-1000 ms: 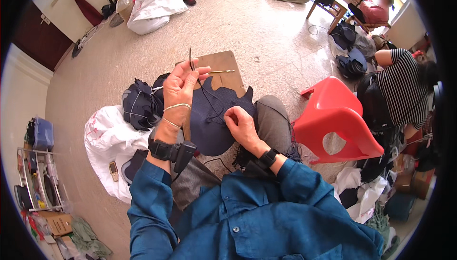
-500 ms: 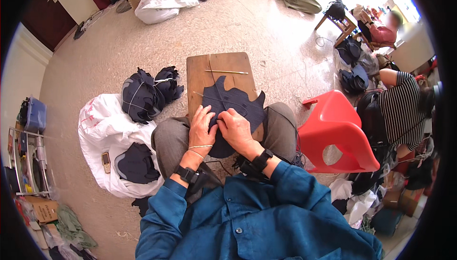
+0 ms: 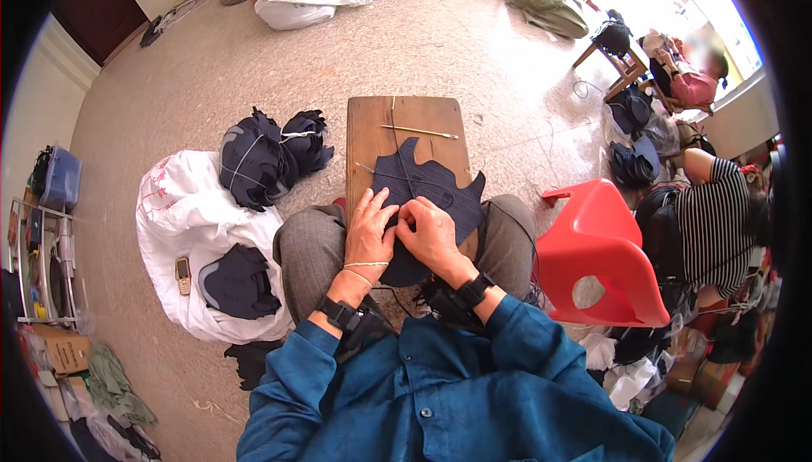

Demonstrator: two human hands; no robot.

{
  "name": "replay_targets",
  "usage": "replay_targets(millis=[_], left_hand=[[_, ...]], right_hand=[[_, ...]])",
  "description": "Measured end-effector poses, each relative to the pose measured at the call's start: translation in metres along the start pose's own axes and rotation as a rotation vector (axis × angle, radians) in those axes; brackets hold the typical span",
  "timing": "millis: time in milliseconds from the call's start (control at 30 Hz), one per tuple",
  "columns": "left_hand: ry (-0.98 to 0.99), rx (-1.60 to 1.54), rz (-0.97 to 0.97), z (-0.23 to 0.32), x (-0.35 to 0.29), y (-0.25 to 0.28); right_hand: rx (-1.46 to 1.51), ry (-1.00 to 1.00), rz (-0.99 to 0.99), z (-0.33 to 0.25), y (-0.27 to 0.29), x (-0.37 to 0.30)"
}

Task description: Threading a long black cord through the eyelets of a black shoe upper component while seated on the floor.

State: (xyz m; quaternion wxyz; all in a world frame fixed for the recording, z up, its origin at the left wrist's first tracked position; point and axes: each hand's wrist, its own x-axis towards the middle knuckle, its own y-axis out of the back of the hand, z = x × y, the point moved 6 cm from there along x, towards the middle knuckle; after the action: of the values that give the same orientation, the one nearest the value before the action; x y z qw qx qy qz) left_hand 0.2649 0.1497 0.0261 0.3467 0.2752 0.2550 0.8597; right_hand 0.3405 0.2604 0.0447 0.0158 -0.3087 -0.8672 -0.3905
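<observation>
A dark navy fabric piece (image 3: 436, 183) with a notched, pointed edge lies on a wooden board (image 3: 364, 128) between my knees. My left hand (image 3: 368, 229) rests on its left part, fingers stretched out and nearly flat. Beside it my right hand (image 3: 428, 232) is closed in a pinch, thumb against forefinger, over the fabric. Whatever is in that pinch is too small or hidden to make out. A dark cord (image 3: 407, 166) runs over the board and loops across the fabric. On the far part of the board lies a thin metal rod (image 3: 420, 132), like a large needle.
Left of me, bundled dark fabric pieces (image 3: 254, 157) stand by a white sack (image 3: 169, 200) bearing a phone (image 3: 183, 276) and more cut pieces (image 3: 239, 283). A red plastic stool (image 3: 596, 242) is close on my right. A person in a striped shirt (image 3: 715, 225) sits beyond it.
My right hand has risen slightly off the fabric and its fingers are drawn into a tighter pinch. The left hand stays on the fabric. The whole view has shifted a little.
</observation>
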Motion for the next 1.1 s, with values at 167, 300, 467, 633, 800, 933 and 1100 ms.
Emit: replay_targets(millis=[167, 300, 467, 633, 800, 933, 1100], left_hand=[[0.011, -0.001, -0.024, 0.0, 0.0, 0.0], [0.009, -0.004, -0.021, -0.001, 0.0, 0.0], [-0.007, 0.013, -0.023, -0.002, 0.001, -0.001], [-0.021, 0.023, -0.036, -0.001, -0.002, 0.0], [-0.073, 0.119, -0.013, 0.01, -0.003, 0.006], [-0.212, 0.139, 0.065, 0.04, -0.015, 0.01], [-0.241, 0.106, 0.011, 0.053, -0.031, -0.001]], right_hand=[[0.065, 0.015, -0.121, -0.002, 0.002, -0.001], [0.04, 0.093, -0.095, 0.001, 0.004, -0.002], [0.032, 0.18, -0.149, 0.0, 0.009, -0.002], [0.105, 0.106, -0.058, 0.011, 0.031, -0.016], [0.004, 0.022, -0.102, 0.021, 0.039, -0.026], [-0.037, -0.027, -0.183, 0.023, 0.037, -0.014], [-0.129, 0.024, -0.198, 0.024, 0.025, -0.006]])
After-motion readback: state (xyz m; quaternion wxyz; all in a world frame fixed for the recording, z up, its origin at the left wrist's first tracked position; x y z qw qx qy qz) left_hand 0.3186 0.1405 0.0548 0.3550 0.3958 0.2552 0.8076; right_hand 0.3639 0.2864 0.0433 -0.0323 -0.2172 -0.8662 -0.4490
